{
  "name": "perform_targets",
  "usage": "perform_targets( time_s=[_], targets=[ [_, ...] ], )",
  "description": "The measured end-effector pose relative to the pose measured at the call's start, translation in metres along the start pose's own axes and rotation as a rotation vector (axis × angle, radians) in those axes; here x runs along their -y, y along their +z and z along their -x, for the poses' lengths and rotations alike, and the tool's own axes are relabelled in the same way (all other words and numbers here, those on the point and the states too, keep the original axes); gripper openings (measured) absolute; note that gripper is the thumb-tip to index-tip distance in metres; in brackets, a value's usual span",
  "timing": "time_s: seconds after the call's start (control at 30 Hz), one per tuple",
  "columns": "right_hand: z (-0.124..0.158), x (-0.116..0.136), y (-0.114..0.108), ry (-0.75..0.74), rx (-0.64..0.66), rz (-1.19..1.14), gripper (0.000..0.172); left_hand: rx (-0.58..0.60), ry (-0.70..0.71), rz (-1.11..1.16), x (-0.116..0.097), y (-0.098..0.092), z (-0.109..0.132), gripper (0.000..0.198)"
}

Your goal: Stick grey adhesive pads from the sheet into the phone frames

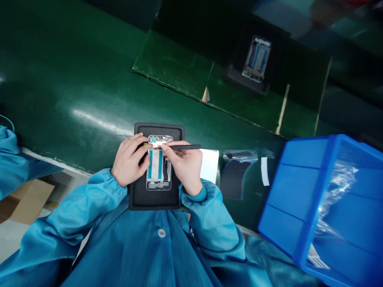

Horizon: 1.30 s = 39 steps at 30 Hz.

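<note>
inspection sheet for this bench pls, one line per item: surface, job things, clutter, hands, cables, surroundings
Surface: green tabletop, glossy, streaked with glare.
Job's things: opened phone with two blue strips, in a black tray; slim dark tool across its upper part.
Clutter: white sheet, dark sheet and white strip right of the tray; blue bin containing clear plastic.
Hands: left hand has fingertips at the phone's upper left; right hand holds the tool.
Cables: thin pale cord at left edge; its ends cannot be made out.
Surroundings: another person's blue sleeve and a cardboard box at left; second opened phone beyond.
</note>
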State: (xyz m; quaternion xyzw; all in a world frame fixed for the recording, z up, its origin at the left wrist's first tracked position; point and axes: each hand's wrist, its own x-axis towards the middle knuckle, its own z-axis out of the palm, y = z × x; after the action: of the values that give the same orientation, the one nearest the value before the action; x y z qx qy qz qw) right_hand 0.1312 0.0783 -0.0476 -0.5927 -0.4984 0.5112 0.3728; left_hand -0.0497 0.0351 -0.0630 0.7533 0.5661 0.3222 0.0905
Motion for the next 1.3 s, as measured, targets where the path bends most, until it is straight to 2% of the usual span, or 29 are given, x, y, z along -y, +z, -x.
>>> perform_targets(
  time_s=[1.07,1.17,1.3],
  targets=[
    [0.0018,-0.0007,0.0009,-0.039,-0.007,0.048,0.018,0.016,-0.002,-0.007,-0.0003,-0.0002,0.0010,0.029],
    [0.0020,-0.0015,0.0005,-0.046,-0.001,0.057,0.019,0.038,0.040,-0.049,-0.0009,-0.0027,0.0007,0.029],
    [0.0018,-0.0022,0.0005,-0.058,-0.001,0.078,0.021,0.126,0.081,-0.144,-0.0041,-0.0072,0.0012,0.031]
  ],
)
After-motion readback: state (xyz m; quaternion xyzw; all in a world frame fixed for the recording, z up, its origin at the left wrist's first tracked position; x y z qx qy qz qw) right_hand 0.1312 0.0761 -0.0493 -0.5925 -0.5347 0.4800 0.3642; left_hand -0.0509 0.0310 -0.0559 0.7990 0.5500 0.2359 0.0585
